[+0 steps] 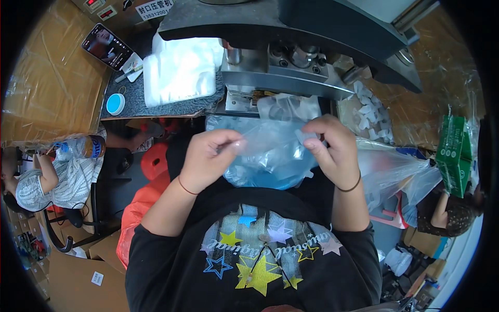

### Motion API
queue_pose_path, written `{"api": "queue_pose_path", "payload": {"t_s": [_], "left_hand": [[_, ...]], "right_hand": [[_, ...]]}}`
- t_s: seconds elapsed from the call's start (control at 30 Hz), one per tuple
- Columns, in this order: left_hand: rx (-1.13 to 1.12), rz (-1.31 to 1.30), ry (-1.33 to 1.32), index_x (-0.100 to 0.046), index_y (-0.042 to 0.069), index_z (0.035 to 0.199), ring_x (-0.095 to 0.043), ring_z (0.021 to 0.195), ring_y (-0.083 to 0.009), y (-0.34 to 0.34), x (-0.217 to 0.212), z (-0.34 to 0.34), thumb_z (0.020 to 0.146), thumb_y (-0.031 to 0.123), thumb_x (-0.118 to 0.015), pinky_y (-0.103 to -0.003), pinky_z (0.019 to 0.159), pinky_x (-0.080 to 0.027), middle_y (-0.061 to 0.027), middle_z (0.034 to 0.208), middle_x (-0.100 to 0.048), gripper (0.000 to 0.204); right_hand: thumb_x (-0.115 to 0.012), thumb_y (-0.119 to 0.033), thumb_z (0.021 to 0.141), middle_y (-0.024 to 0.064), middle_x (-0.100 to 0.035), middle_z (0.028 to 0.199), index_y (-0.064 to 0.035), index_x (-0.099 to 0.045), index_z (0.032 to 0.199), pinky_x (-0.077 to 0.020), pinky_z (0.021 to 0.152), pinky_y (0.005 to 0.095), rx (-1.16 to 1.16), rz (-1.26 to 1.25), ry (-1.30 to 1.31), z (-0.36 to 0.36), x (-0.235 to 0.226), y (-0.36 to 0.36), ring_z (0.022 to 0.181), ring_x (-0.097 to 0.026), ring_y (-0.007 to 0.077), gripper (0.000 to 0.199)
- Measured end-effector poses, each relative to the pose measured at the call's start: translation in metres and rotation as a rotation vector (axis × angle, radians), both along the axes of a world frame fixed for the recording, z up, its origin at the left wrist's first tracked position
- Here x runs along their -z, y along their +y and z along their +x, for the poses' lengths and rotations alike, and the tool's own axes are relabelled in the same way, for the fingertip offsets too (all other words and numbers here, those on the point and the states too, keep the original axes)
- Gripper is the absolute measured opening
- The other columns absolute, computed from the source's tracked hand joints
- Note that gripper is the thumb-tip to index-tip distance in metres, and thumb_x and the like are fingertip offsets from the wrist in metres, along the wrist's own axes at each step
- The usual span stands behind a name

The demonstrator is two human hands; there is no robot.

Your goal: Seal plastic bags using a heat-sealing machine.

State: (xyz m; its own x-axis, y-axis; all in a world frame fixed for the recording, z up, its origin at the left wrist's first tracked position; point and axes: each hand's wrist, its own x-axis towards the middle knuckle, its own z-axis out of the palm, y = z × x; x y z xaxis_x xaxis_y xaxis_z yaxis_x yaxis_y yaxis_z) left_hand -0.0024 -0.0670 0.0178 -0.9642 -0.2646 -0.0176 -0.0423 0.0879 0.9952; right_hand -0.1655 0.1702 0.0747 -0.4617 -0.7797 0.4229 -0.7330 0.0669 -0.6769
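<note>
Between my two hands a clear thin plastic bag (267, 136) is stretched out over my lap. My left hand (208, 156) pinches its left side between thumb and forefinger. On the other side, my right hand (335, 151) grips it near a small whitish flap at the fingertips. Under the hands lies a heap of bluish clear plastic bags (249, 174). Just beyond, another clear plastic sheet (289, 107) rests at the front of the press machine (296, 78).
Far left on the grey mat are a stack of clear bags (179, 78), a phone (107, 47) and a blue-lidded round tub (115, 104). Plastic scraps (371, 112) lie right of the press. People sit at both sides; a green box (454, 156) is at far right.
</note>
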Motion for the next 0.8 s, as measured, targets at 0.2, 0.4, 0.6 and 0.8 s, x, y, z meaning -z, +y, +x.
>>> {"api": "queue_pose_path", "payload": {"t_s": [0.2, 0.4, 0.6, 0.8], "left_hand": [[0.177, 0.135, -0.033, -0.071, -0.002, 0.099, -0.068, 0.085, -0.0124, 0.04, 0.006, -0.009, 0.099, 0.017, -0.065, -0.028, 0.079, -0.055, -0.0075, 0.092, -0.073, 0.02], [0.445, 0.617, -0.262, -0.065, -0.001, 0.114, -0.072, 0.092, -0.0207, 0.057, 0.003, -0.011, 0.104, 0.021, -0.056, -0.032, 0.081, -0.057, -0.0128, 0.102, -0.072, 0.026], [0.356, 0.727, -0.341, -0.064, 0.001, 0.112, -0.073, 0.093, -0.0217, 0.05, 0.022, -0.022, 0.098, 0.015, -0.063, -0.031, 0.079, -0.059, -0.0126, 0.103, -0.072, 0.02], [0.202, 0.753, -0.234, -0.064, 0.0, 0.11, -0.072, 0.082, -0.0173, 0.017, 0.03, -0.057, 0.092, 0.005, -0.064, -0.029, 0.075, -0.059, -0.012, 0.102, -0.072, 0.019]], "right_hand": [[-0.073, -0.017, 0.087, 0.0086, -0.067, 0.087, 0.0005, -0.068, 0.096, -0.0477, 0.07, 0.0313, 0.1, -0.107, 0.004, 0.002, -0.004, -0.027, 0.077, -0.06, 0.0203, 0.02], [-0.055, -0.023, 0.1, 0.014, -0.068, 0.091, 0.0, -0.067, 0.098, -0.0499, 0.08, 0.0355, -0.008, 0.3, -0.106, -0.007, -0.018, 0.006, 0.088, -0.065, 0.0295, 0.026], [-0.065, -0.022, 0.093, 0.0194, -0.066, 0.101, -0.0029, -0.066, 0.109, -0.051, 0.083, 0.0443, 0.622, 0.492, 0.421, -0.042, -0.005, 0.041, 0.095, -0.064, 0.0401, 0.025], [-0.07, -0.01, 0.083, 0.0176, -0.065, 0.1, -0.0054, -0.066, 0.109, -0.0519, 0.079, 0.0432, 0.559, 0.715, 0.227, -0.079, 0.028, 0.078, 0.092, -0.065, 0.0375, 0.027]]}}
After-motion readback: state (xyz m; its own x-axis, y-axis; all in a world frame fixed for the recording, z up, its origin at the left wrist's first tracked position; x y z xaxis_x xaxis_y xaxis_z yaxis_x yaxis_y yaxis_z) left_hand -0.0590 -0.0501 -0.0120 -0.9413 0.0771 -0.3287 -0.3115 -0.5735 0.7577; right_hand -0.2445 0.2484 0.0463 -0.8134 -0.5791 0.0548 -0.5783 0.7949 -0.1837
